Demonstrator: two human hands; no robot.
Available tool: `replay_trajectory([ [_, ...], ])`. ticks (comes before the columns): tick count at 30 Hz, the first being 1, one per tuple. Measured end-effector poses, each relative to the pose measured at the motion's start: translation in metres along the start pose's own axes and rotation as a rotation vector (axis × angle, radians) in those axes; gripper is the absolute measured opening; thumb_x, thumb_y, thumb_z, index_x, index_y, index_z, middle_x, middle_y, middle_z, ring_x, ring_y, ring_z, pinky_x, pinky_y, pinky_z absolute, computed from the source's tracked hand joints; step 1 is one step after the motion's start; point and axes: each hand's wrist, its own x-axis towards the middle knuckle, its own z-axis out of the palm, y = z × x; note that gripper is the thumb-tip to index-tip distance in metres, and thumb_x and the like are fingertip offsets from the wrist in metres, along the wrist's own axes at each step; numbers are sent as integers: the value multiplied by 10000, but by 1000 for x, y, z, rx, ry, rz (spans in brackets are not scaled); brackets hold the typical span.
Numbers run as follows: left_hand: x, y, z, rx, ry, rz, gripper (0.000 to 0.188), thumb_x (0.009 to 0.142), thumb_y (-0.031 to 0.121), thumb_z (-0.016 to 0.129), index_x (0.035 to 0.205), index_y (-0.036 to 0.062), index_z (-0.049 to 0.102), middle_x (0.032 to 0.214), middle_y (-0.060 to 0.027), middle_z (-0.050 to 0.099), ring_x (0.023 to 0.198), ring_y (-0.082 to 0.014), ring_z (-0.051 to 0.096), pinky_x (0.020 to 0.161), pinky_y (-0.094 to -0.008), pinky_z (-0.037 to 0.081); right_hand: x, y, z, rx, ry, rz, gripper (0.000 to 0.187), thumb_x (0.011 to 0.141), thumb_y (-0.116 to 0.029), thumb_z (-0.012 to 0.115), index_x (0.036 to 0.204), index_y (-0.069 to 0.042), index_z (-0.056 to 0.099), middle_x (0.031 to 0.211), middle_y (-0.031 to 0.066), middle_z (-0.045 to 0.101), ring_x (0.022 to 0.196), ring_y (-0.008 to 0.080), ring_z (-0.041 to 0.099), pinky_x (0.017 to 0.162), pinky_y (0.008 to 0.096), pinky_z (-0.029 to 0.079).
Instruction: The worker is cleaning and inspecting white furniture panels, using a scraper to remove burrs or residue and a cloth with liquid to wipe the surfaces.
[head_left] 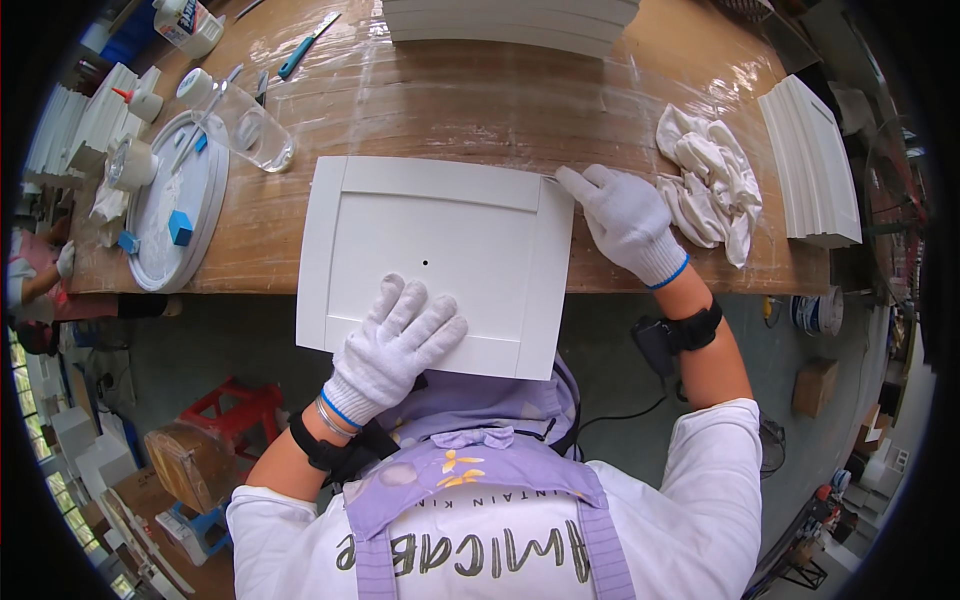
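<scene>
A white framed panel (480,250), like a small cabinet door with a recessed middle and one small dark hole, lies over the table's near edge and reaches toward my body. My left hand (400,340), in a white knit glove, rests on its near part with the fingers stretched out. At the panel's far right corner is my right hand (628,222), also gloved. Its fingers are curled together, with the index finger at the corner. A small greyish bit shows by that fingertip, too small to name.
A crumpled white cloth (708,180) lies right of my right hand. White panels are stacked at the far side (510,22) and the right (810,160). On the left are a clear bottle (250,125), a round white lid (160,240) with blue blocks, and a teal-handled knife (297,57).
</scene>
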Motion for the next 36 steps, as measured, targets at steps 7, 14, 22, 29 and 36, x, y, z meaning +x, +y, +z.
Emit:
replay_trajectory([
  [7,1,1,-1,-16,0,-10,409,736,137,567,1142,154,610,1174,-75,614,1051,-333,580,986,-530,450,-3,-1,-4,58,-78,-34,422,795,-62,537,1215,-83,573,896,104,592,757,305,618,633,399,505],
  [14,4,1,-5,-34,-16,-13,411,730,139,568,1138,149,611,1161,-82,615,1042,-335,583,982,-535,451,-5,-4,-5,59,-59,-37,445,805,-59,526,1248,-100,559,898,102,599,758,311,621,637,397,509],
  [22,1,2,-3,-18,-31,-24,438,729,124,569,1163,166,603,1197,-63,601,1067,-321,575,1000,-527,440,-5,-3,-3,59,-35,-29,432,812,-48,508,1233,-113,577,889,96,601,749,311,623,630,406,511],
  [29,5,2,-4,-28,-4,-9,393,721,124,574,1112,131,607,1142,-98,617,1020,-349,590,962,-548,455,-7,-4,-1,87,-64,4,444,799,-46,518,1232,-123,581,913,93,612,733,314,619,622,412,508],
  [36,6,2,-3,-35,6,-11,388,714,117,574,1100,127,612,1133,-100,619,1017,-351,591,957,-551,456,-9,-5,-3,85,-69,14,460,791,-36,524,1240,-130,570,900,109,603,735,318,617,615,408,506],
])
